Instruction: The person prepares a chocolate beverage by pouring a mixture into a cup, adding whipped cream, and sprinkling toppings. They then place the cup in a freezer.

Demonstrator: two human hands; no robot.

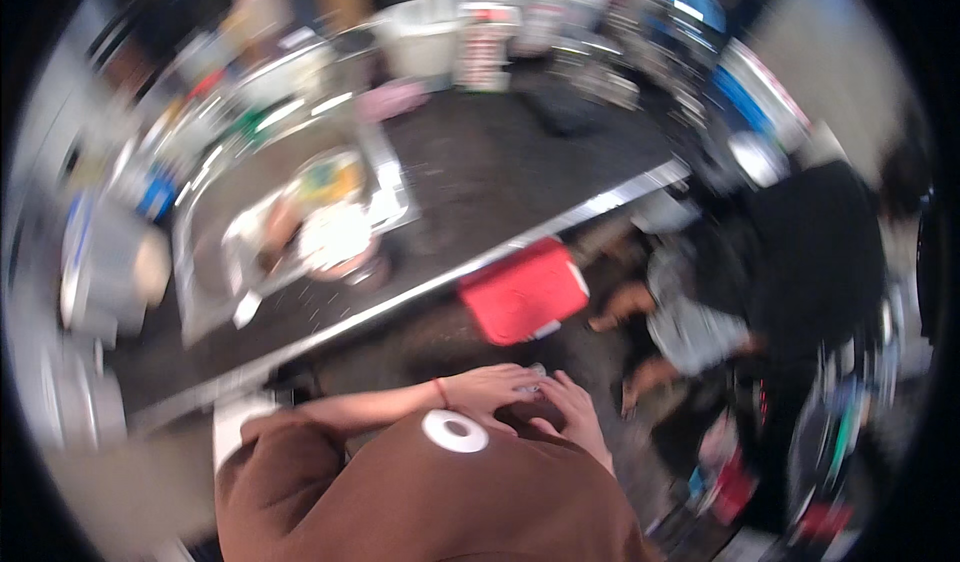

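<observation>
In the head view my left hand (482,389), with a red band at its wrist, reaches across the front of my brown shirt (480,494). Its fingertips meet those of my right hand (574,404). A small shiny thing (534,383) shows at the fingers where the hands meet; blur hides what it is. Whether either hand grips it I cannot tell. Beyond the hands a red plastic lid or container (525,292) is at the counter's front edge. Further left is a metal sink (202,262) with bowls or dishes (334,239) in and beside it.
A dark counter (465,179) with a metal edge runs diagonally ahead. A white bucket (420,44), a pink cloth (394,100) and a grey container (109,262) stand or lie on it. Another person in a black top (817,262) is at the right. The view is blurred.
</observation>
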